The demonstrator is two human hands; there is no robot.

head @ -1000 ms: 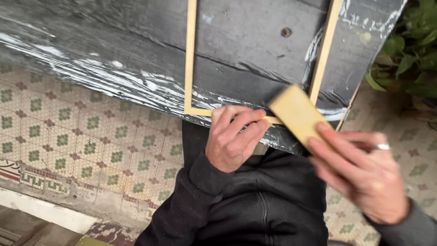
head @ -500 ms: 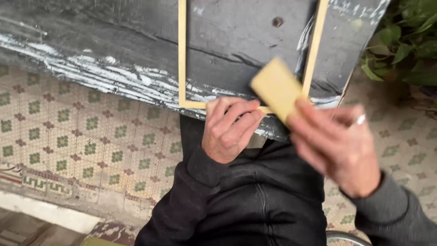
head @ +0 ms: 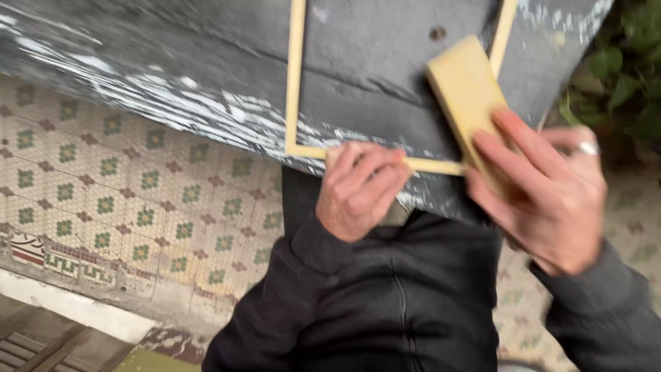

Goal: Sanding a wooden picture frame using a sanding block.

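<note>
A thin pale wooden frame (head: 297, 83) lies on a dark grey, paint-streaked work surface (head: 172, 62). My left hand (head: 361, 189) presses down on the frame's near rail, fingers curled over it. My right hand (head: 551, 196), with a ring on one finger, grips a yellowish rectangular sanding block (head: 468, 96). The block rests over the frame's near right corner. Both arms wear dark sleeves.
Below the work surface lies a floor of cream tiles with green flower patterns (head: 103, 200) and a patterned border strip (head: 41, 251). Green leafy plants (head: 630, 76) stand at the right edge. A round hole (head: 436, 33) marks the dark surface inside the frame.
My right hand has carried the block leftward and up along the frame's right corner. The view has shifted closer. My left hand stays on the near rail.
</note>
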